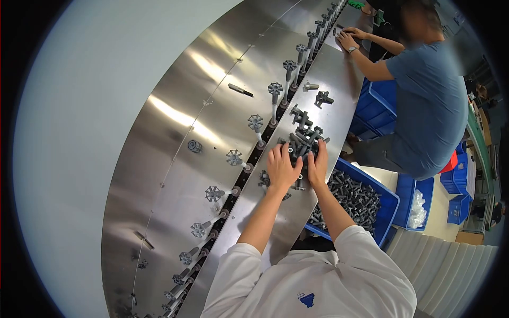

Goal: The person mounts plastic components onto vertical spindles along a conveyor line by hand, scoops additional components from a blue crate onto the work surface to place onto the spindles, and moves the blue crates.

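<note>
On the steel bench top [331,74] lies a heap of dark grey parts [302,139], each with a stem and a wider head. My left hand [283,167] rests on the near left side of the heap, fingers spread. Opposite it, my right hand [318,161] lies along the heap's right side with its fingers extended. Several parts show between the two hands; others are hidden under the palms. A few more parts [263,179] sit just left of my left hand.
Beside the bench runs a line of upright pins carrying finned grey parts [274,88]. A blue bin [389,204] full of similar parts stands at my right. A co-worker in a blue shirt [429,106] works farther along, over blue crates [379,98].
</note>
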Tool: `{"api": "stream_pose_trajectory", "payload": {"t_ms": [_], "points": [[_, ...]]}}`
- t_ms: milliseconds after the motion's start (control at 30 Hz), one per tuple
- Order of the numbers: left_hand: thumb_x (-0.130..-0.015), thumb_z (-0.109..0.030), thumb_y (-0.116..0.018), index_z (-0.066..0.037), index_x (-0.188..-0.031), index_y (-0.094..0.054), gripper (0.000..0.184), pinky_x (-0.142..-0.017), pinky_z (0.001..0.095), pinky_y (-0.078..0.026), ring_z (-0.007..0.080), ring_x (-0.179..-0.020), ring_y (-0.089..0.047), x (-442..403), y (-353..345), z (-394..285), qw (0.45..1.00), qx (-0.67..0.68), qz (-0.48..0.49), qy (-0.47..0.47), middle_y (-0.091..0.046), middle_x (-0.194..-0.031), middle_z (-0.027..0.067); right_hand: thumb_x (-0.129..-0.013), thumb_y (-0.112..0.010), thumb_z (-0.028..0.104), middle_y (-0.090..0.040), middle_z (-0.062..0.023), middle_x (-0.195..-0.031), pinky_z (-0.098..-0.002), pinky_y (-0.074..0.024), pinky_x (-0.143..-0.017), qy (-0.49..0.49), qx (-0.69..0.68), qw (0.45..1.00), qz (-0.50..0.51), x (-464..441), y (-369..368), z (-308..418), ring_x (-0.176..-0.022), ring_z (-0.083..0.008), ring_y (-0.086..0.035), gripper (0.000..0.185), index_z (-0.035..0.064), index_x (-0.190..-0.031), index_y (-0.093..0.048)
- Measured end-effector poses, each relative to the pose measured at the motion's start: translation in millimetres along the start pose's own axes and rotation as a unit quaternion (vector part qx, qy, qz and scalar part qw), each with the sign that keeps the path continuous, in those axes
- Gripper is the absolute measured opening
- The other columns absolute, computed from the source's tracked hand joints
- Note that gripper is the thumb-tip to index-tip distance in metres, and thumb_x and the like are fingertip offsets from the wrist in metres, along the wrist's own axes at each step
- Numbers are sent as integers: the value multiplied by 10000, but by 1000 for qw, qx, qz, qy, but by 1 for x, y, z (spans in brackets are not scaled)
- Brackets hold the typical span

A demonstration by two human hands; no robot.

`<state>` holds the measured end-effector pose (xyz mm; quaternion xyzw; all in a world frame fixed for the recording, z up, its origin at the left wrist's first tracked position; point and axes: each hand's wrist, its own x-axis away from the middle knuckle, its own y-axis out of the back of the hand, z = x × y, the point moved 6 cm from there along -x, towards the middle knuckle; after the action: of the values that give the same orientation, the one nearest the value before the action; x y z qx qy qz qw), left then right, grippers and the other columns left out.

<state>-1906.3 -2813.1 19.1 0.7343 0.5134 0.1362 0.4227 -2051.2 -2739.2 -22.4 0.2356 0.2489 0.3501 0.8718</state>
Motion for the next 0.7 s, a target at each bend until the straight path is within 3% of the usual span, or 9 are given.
{"api": "stream_pose_trajectory", "payload": {"t_ms": [133,267,367,433,533,600,667,700], "points": [[-831,-380,-659,-16,-1314,-525,620,-1030,496,-361,391,-1237,-424,32,17,-7,1000,-20,-10,18,-470,-1356,195,-980,-513,212,-371,-213,-1515,-446,-225,-1184,5,-10,1000,6,-1,-2,4,-1450,-382,-276,540,-5,-1453,-369],[-844,-404,-637,-43,-1341,-510,628,-1070,517,-307,410,-1298,-387,47,-12,-26,995,-89,-33,9,-431,-1431,198,-976,-533,226,-390,-222,-1500,-437,-246,-1170,5,-54,998,15,-15,21,-11,-1423,-375,-322,553,-3,-1453,-375],[-853,-393,-627,-50,-1344,-506,611,-1070,536,-291,405,-1310,-376,38,-38,-64,995,-102,-18,8,-433,-1428,197,-974,-539,235,-423,-226,-1471,-410,-277,-1151,7,-82,997,0,-23,74,-33,-1388,-364,-375,558,4,-1458,-384],[-856,-357,-623,-42,-1367,-471,619,-1056,567,-277,399,-1314,-370,27,-69,-103,991,-105,-82,-6,-442,-1416,204,-962,-551,221,-513,-216,-1380,-433,-329,-1107,27,-65,996,-59,-33,136,-59,-1300,-384,-457,502,4,-1402,-445],[-901,-254,-576,-4,-1343,-472,518,-1032,532,-289,414,-1225,-445,38,-114,-201,983,-19,-168,-76,-499,-1350,222,-927,-569,170,-578,-201,-1252,-440,-395,-1022,11,-49,994,-97,-12,266,-147,-1185,-387,-523,393,2,-1281,-534],[-927,-197,-554,40,-1302,-487,449,-1028,504,-282,380,-1182,-451,67,-134,-289,977,41,-179,-107,-526,-1272,207,-884,-580,118,-614,-183,-1120,-430,-421,-932,-1,-15,994,-112,16,348,-215,-1053,-372,-562,339,-6,-1199,-575],[-893,-168,-564,28,-1192,-560,357,-941,475,-372,366,-1045,-526,109,-181,-371,962,162,-114,-186,-591,-1141,194,-856,-605,95,-635,-168,-1046,-439,-444,-885,-91,36,987,-129,67,413,-311,-1010,-361,-583,338,9,-1183,-600],[-871,-155,-571,19,-1136,-595,319,-874,470,-423,361,-963,-566,134,-214,-408,952,222,-60,-203,-622,-1082,189,-837,-624,98,-644,-165,-1023,-440,-457,-876,-194,13,971,-141,93,442,-363,-1016,-352,-587,354,19,-1182,-606]]}}
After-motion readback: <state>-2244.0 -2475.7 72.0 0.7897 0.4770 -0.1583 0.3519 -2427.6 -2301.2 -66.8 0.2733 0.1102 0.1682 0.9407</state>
